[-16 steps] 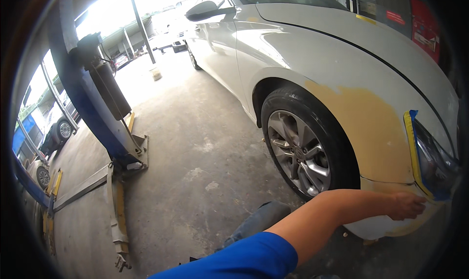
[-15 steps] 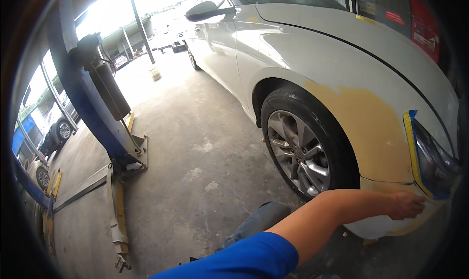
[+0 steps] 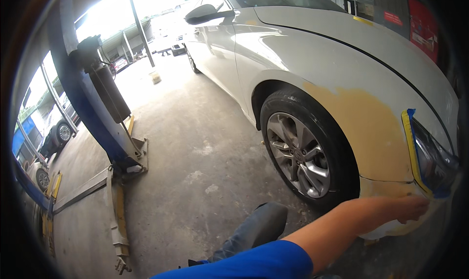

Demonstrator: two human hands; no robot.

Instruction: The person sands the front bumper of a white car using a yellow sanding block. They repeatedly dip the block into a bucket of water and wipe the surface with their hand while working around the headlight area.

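Note:
My left hand (image 3: 409, 208) reaches to the right on a bare forearm with a blue sleeve and presses against the front bumper (image 3: 391, 227) of a white car, just under the headlight (image 3: 432, 159). The headlight is masked along its edge with yellow and blue tape (image 3: 409, 142). A large patch of tan filler (image 3: 364, 127) covers the fender above the hand and runs down onto the bumper. Whether the hand holds anything is hidden by its own fingers. My right hand is out of the picture.
The car's front wheel (image 3: 300, 154) stands just left of the hand. My knee in grey trousers (image 3: 256, 227) is bent over the concrete floor. A blue lift post (image 3: 93, 98) with yellow arms (image 3: 117, 215) stands to the left. Parked cars show outside.
The hand has shifted very slightly down and right along the bumper. Nothing else has moved.

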